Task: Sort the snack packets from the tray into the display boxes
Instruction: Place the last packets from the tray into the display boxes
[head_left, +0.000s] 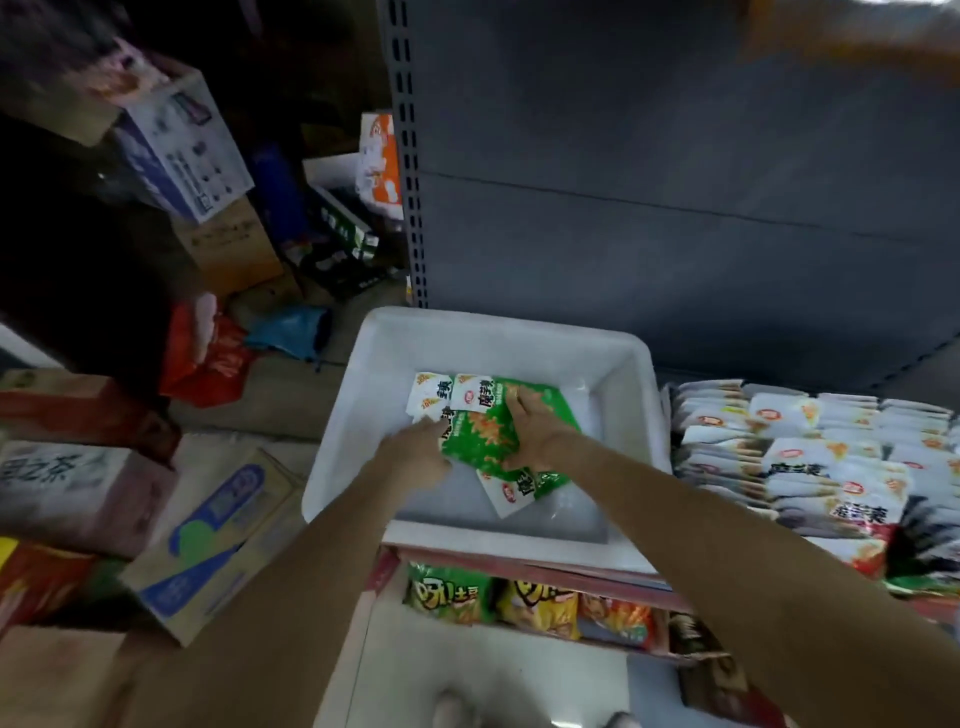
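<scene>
The green snack packets (485, 436) lay bunched near the middle of the white tray (467, 327), with a few white packets (441, 397) touching them on the tray's far-left side and one poking out on the near side. The left hand (415, 452) pinched the bunch at its left edge; the right hand (535, 431) lay over its right side, fingers curled onto the foil. These packets looked light, soft and slippery, likely to slide apart, so gathering them from both edges as a stack seemed the safest hold. Right of the tray, display boxes (810, 457) stood packed with rows of white packets. Below the tray's near rim sat a shelf of crisp bags (524, 603).
</scene>
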